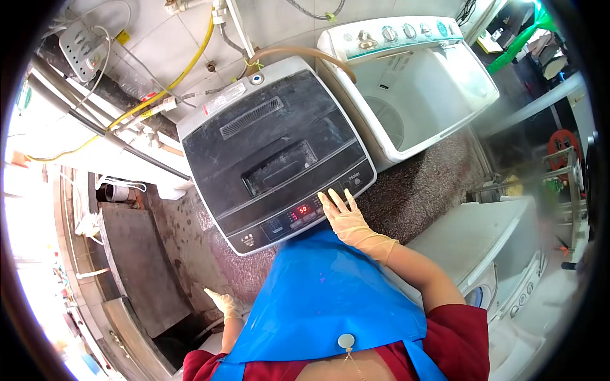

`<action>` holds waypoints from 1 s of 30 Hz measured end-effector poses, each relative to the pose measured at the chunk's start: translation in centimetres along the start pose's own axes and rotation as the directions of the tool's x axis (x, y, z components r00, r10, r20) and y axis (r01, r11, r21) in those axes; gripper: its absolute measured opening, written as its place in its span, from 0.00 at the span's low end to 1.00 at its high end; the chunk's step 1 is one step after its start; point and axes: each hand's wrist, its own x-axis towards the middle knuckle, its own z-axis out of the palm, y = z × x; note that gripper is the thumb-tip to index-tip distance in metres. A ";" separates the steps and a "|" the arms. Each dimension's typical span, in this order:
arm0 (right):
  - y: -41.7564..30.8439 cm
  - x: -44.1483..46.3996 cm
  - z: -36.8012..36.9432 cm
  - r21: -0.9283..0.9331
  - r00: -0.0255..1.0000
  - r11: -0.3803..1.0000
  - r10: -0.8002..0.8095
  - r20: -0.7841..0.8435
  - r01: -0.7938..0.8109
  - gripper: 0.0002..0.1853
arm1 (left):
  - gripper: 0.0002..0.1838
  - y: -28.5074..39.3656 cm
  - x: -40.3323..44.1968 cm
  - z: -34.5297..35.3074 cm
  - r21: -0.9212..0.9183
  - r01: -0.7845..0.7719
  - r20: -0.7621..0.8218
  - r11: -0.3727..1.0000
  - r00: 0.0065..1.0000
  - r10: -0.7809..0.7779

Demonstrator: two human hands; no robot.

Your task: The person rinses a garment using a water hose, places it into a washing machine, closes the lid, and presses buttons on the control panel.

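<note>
A top-loading washing machine [229, 184] with a dark closed lid stands in front of me. Its control panel carries a red lit display [303, 209] that reads 50. My right hand [346, 219], in a pale rubber glove, lies over the right part of this panel with its fingers spread. Whether a fingertip presses a button, I cannot tell. Down at my left side hangs my left hand [223, 303], gloved the same way, fingers stretched out and holding nothing. A blue apron [324, 286] covers my front.
A second washer [445, 95] with its tub exposed stands at the back right. Another white machine [464, 238] is close on my right. A yellow hose [184, 73] and pipes run along the tiled wall. On the left is a grey slab [140, 260].
</note>
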 end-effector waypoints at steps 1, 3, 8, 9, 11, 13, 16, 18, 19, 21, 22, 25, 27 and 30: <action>0.0 0.0 0.0 0.003 1.000 1.000 -0.005 0.003 0.005 0.28 | 0.29 -0.5 0.0 0.0 0.003 0.013 0.006 1.000 1.000 -0.013; 0.0 0.0 -0.3 0.071 0.999 0.997 0.019 0.051 -0.022 0.32 | 0.30 -0.9 -0.2 -0.2 0.008 0.031 0.016 0.999 0.999 -0.031; 0.1 -0.1 -0.2 0.057 0.999 0.998 0.018 0.046 -0.021 0.30 | 0.32 -1.1 0.2 -0.2 0.023 0.048 0.059 0.999 0.997 -0.050; 0.0 -0.1 -0.2 0.051 0.999 0.999 0.016 0.032 -0.018 0.29 | 0.32 -1.1 0.5 -0.1 0.024 0.048 0.071 0.999 0.996 -0.049; 0.0 -0.1 -0.2 0.044 1.000 0.999 0.019 0.018 -0.019 0.28 | 0.33 -1.1 1.4 0.4 0.032 0.039 0.102 0.999 0.994 -0.042; 0.0 -0.1 -0.3 0.053 1.000 0.998 0.022 0.005 -0.022 0.27 | 0.34 -0.8 1.8 0.8 0.054 -0.002 0.148 0.999 0.989 -0.006; -0.1 -0.2 -0.6 0.025 0.999 0.999 0.037 0.023 -0.038 0.26 | 0.35 0.2 1.6 0.8 0.088 -0.182 0.192 0.979 0.968 0.163; -0.1 -0.3 -0.3 0.053 0.998 0.997 0.056 0.020 -0.057 0.25 | 0.35 3.1 0.1 0.1 0.046 -0.220 0.191 0.974 0.960 0.207; -0.1 -0.3 -0.2 0.081 0.997 0.994 0.070 0.019 -0.071 0.25 | 0.37 5.2 -1.0 -0.5 -0.047 -0.078 0.186 0.996 0.979 0.085; 0.0 -0.3 -0.4 0.091 0.996 0.992 0.084 0.025 -0.086 0.24 | 0.38 10.4 -4.1 -2.1 -0.136 0.062 0.196 0.989 0.980 -0.035; 0.0 -0.3 -0.5 0.101 0.995 0.990 0.092 0.030 -0.095 0.24 | 0.39 13.6 -6.2 -3.0 -0.298 0.252 0.167 0.921 0.963 -0.210; -0.1 -0.1 -0.9 0.127 0.995 0.987 0.096 0.027 -0.099 0.23 | 0.39 14.2 -6.4 -3.7 -0.049 0.271 0.208 0.961 0.944 -0.255; -0.2 0.1 -0.8 0.098 0.995 0.991 0.089 0.036 -0.092 0.23 | 0.37 13.9 -5.5 -3.4 0.348 0.044 0.293 0.936 0.944 -0.153; -0.2 0.1 -0.4 0.066 0.997 0.995 0.079 0.026 -0.081 0.23 | 0.39 14.1 -4.5 -2.8 0.695 -0.098 0.334 0.712 0.921 -0.199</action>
